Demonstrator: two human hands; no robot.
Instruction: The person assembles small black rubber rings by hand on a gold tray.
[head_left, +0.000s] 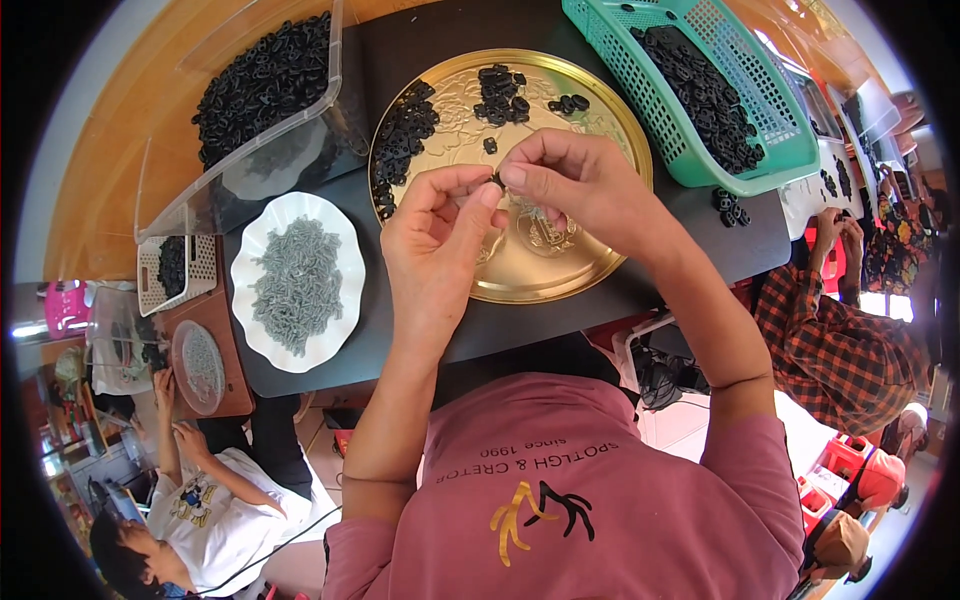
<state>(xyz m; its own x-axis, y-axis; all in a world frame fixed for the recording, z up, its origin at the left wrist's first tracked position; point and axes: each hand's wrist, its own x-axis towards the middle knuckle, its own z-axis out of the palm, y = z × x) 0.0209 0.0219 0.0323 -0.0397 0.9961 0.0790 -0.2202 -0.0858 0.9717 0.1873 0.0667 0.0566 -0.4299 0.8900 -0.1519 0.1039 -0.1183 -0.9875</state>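
Observation:
Over a round gold tray (590,270) my left hand (435,235) and my right hand (590,190) meet, thumbs and fingertips pinched on one small black plastic part (497,180). Its exact shape is mostly covered by the fingertips. Some small greyish pieces seem to show beneath my right hand's curled fingers; I cannot tell if they are held. A heap of black parts (405,135) lies along the tray's left side, with another cluster (500,95) at its far side. One loose black piece (490,146) lies just beyond my fingertips.
A scalloped white dish (350,290) holds small grey pins (300,280) to the left. Behind it stands a clear bin (330,110) full of black parts. A green basket (660,150) with black parts stands at the far right. Other people work on both sides.

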